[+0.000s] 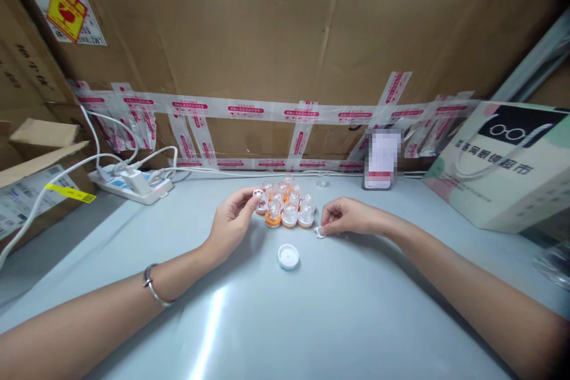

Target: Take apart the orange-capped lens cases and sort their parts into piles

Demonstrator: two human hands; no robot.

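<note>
My left hand (231, 219) is closed in a pinch on a small white piece with holes in it (258, 194), at the left side of the cluster. My right hand (342, 217) pinches another small white piece (319, 231) low at the table surface, right of the cluster. Between the hands stand several small clear-domed containers (290, 214) with orange or white bases, packed close together. Nearer to me lies a round white cap (288, 256), hollow side up. What the two white pieces are is too small to tell.
Behind the containers sits a small clear cup (323, 179). A phone (378, 160) leans against the taped cardboard box (249, 29) at the back. On the left are a power strip (133, 184) with cables and an open carton (40, 196); a paper bag (499, 166) stands right.
</note>
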